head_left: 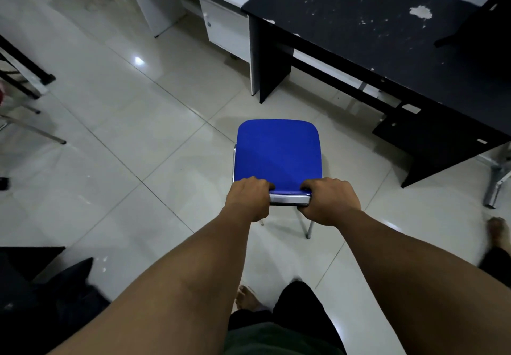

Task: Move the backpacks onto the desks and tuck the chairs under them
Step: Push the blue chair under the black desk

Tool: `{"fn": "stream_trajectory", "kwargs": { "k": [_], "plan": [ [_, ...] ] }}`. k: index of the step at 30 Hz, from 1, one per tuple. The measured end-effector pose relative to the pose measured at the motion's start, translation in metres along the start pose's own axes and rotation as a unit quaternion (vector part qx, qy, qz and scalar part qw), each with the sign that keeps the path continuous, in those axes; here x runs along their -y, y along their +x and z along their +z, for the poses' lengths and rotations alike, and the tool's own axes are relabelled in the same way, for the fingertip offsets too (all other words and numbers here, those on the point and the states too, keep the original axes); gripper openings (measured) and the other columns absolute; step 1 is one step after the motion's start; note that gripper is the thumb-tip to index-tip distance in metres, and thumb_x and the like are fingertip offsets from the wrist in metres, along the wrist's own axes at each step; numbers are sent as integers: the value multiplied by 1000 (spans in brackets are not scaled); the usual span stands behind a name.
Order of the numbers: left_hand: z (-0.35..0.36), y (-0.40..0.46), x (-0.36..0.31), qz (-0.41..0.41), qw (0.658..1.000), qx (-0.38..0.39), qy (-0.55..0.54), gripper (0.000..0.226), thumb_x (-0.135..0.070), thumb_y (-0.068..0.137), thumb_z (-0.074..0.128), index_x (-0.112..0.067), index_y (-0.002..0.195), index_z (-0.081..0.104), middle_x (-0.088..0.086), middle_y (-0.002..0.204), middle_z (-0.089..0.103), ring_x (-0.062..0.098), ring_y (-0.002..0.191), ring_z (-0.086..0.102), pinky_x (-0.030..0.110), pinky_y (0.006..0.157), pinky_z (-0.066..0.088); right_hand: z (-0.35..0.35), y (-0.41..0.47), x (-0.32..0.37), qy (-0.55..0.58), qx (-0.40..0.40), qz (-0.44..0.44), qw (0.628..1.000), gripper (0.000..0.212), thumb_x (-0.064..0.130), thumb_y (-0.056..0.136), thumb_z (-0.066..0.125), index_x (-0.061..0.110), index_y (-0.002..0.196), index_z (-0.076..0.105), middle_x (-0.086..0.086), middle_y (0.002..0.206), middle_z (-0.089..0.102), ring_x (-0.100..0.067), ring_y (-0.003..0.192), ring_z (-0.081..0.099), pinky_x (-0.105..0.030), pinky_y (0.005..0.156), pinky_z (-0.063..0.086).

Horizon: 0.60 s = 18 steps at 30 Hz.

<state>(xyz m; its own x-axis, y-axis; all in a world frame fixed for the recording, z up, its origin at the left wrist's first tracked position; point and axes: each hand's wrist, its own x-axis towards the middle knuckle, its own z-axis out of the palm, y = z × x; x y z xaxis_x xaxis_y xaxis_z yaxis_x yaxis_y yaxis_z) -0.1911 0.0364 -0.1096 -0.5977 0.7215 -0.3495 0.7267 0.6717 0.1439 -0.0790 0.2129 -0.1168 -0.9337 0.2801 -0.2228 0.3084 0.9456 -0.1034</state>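
Gripping: both of my hands were wrapped over the top of the backrest of the blue chair (278, 153), left hand (249, 198) at one end, right hand (329, 202) at the other, fingers curled round the rail.
Chair position: it stood on the tiled floor (132, 122), out in the open, near the black desk (387, 31) but not under it; the seat faced away from me.
Alignment risk: the chair pointed more at the desk's left side panel (272, 61) than at the knee opening, so a straight push would likely have knocked the panel.
Snag risk: the low shelf (359, 84) under the desk looked likely to catch the seat front.
Foot risk: my bare foot (246, 298) was close behind the chair legs, and the glossy tiles could have let it slide.
Backpack: a dark bag (69, 280) lay on the floor at my left, not yet on any desk.
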Motion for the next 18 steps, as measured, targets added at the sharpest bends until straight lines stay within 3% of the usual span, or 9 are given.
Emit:
{"fn": "stream_trajectory", "kwargs": {
  "k": [4,8,18],
  "plan": [
    [-10,23,11,5,1000,1,7,45,-23,83,63,-32,127,57,0,105,66,23,93,61,34,79,51,-4,24,-2,-1,-2,3,1000,40,66,70,51,39,98,60,13,74,63,-15,63,58,-26,55,42],
    [-24,50,21,1,1000,-4,5,44,-21,80,63,-34,121,61,-3,98,66,20,83,58,31,72,47,-10,53,-7,9,-3,8,1000,41,67,71,49,38,97,62,13,72,63,-12,61,58,-28,59,50],
    [-51,115,38,-10,999,25,27,50,-23,85,63,-37,132,54,0,109,64,22,96,60,32,76,49,-33,110,-15,31,10,29,999,38,60,73,54,33,97,67,11,71,62,-13,64,57,-30,62,53]
  ]
}}
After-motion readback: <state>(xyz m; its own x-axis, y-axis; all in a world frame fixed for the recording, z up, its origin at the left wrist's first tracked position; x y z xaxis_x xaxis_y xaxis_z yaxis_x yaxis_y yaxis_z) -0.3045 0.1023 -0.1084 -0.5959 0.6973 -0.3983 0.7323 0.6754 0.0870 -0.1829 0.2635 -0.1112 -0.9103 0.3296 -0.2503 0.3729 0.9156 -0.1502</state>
